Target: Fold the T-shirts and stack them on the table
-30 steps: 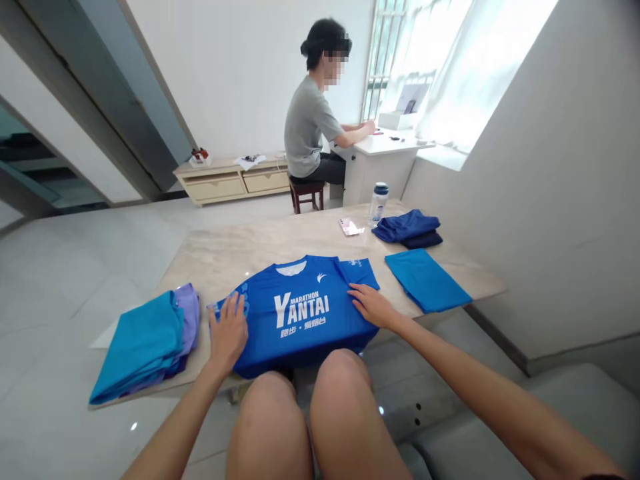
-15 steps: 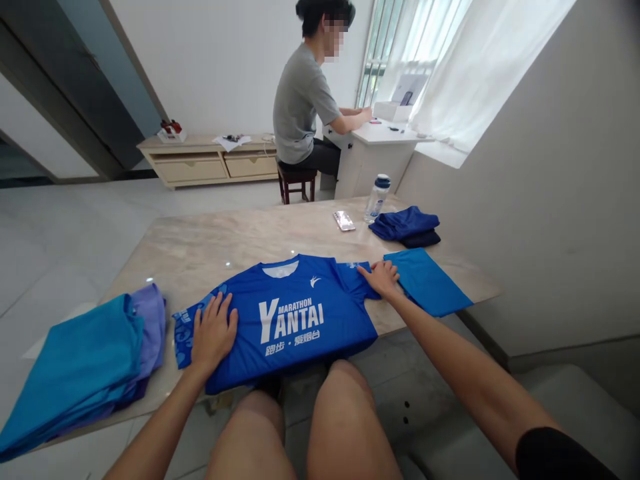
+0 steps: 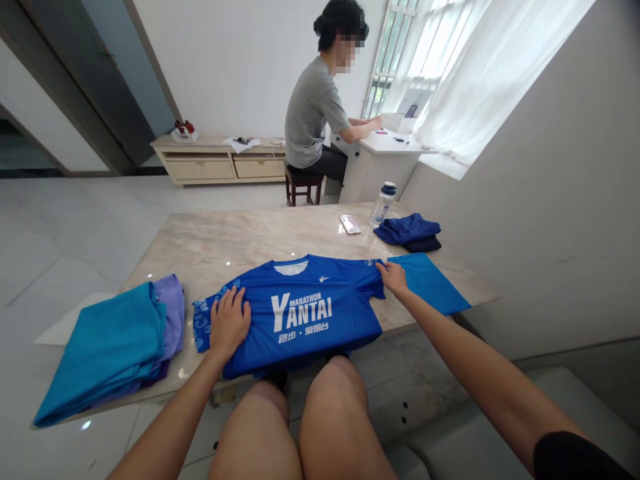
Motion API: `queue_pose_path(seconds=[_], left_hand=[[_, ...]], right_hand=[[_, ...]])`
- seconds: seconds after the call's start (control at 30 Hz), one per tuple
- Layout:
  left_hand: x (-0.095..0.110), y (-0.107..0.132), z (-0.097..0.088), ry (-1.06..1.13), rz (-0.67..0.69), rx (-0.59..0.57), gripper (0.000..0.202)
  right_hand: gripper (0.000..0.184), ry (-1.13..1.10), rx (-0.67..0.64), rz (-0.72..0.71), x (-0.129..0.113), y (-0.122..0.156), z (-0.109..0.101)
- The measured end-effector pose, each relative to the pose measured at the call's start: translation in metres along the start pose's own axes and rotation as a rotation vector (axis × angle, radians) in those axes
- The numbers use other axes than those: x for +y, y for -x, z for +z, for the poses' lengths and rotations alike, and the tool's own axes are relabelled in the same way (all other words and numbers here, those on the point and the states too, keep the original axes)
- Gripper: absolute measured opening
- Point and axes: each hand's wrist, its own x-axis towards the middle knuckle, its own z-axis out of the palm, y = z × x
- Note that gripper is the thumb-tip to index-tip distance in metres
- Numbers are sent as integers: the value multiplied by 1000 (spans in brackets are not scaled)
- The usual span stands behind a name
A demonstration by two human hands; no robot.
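A blue T-shirt (image 3: 305,300) with white "Marathon Yantai" lettering lies front up across the table, its lower part hanging over the near edge above my knees. My left hand (image 3: 230,320) rests flat with fingers spread on the shirt near its patterned left-side sleeve. At the other sleeve, my right hand (image 3: 393,275) pinches the cuff edge between thumb and fingers. Just beyond that hand lies a folded bright blue cloth (image 3: 435,283). To the left of the shirt sits a stack with a folded teal garment (image 3: 115,333) on top and a lilac garment (image 3: 173,310) showing beneath.
On the marble-patterned table (image 3: 240,233) are a phone (image 3: 350,224), a water bottle (image 3: 383,205) and folded navy clothing (image 3: 407,230). Beyond it, a person in a grey shirt (image 3: 313,113) sits on a stool at a white desk (image 3: 390,141). A wall borders the right side.
My right hand has gone from lying over the sleeve to pinching its edge, and the sleeve is drawn out further. The left hand stays flat on the shirt. The whole view has shifted slightly.
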Motion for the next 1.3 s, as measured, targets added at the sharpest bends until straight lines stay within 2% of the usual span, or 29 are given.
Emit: queue_pose_path(seconds=[0.1, 0.23, 0.4, 0.53, 0.6, 0.67, 0.73, 0.77, 0.83, 0.9, 0.97, 1.03, 1.17, 1.3], left_hand=[[0, -1, 0, 29, 2, 19, 60], [0, 0, 1, 47, -4, 19, 59], [1, 1, 1, 73, -16, 20, 59], [3, 1, 0, 100, -14, 22, 59], [3, 1, 0, 119, -17, 25, 58], [3, 1, 0, 129, -21, 31, 57], [3, 2, 0, 120, -17, 38, 57], [3, 2, 0, 112, -13, 40, 57], [3, 3, 0, 98, -7, 36, 58], [3, 3, 1, 95, -5, 25, 58], [2, 4, 1, 94, -10, 11, 59], [2, 3, 2, 77, -12, -10, 60], [4, 0, 0, 10, -4, -84, 63], [11, 4, -7, -22, -13, -161, 63]], right_hand=[[48, 8, -100, 6, -4, 6, -8], [45, 71, -201, -86, -8, 13, -14], [34, 178, -90, -188, -28, 20, -25], [27, 312, -51, -299, -70, 36, -25], [25, 203, -147, -326, -97, 44, -17], [30, -57, -345, -326, -120, 49, -5], [39, -311, -502, -292, -134, 51, 10], [41, -378, -514, -288, -135, 53, 18], [40, -356, -419, -357, -129, 59, 35], [41, -213, -310, -533, -113, 70, 53], [48, -54, -283, -730, -95, 84, 70], [56, 85, -277, -835, -81, 97, 84], [65, 270, -179, -791, -71, 103, 99], [69, 334, -129, -740, -66, 98, 101]])
